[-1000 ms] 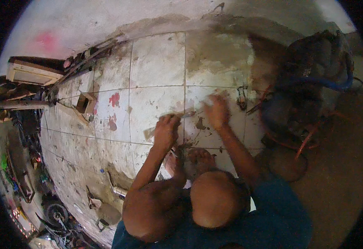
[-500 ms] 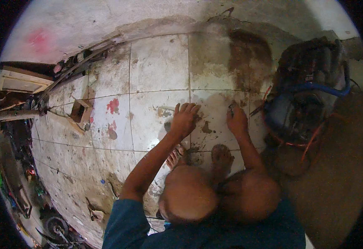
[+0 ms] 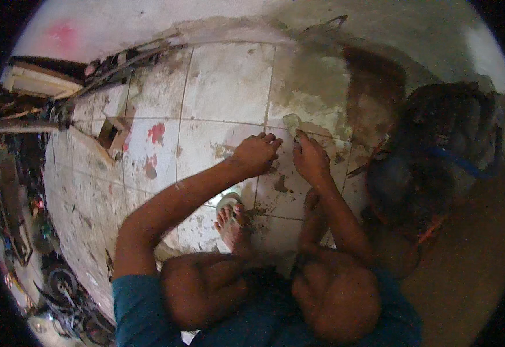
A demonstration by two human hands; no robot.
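My left hand (image 3: 258,153) hangs over the stained white tiles (image 3: 223,84), its fingers bent but apart, with nothing visible in them. Just right of it, my right hand (image 3: 311,159) is closed on a small flat tool, perhaps a scraper; its pale blade (image 3: 292,121) points away from me and its handle is mostly hidden by the fingers. Dark smudges mark the tiles under both hands. My bare left foot (image 3: 229,228) is on the floor below my hands, and the other is partly hidden by my right arm.
A dark machine with a blue handle and orange hose (image 3: 431,139) stands at the right. A wooden box (image 3: 108,139), planks and a pale wooden piece (image 3: 41,81) lie at the left. A bicycle wheel (image 3: 62,283) and clutter are lower left. The stained wall runs along the top.
A second ago the tool lay under my left hand; now my right hand has it, blade forward. My left hand has moved up and right.
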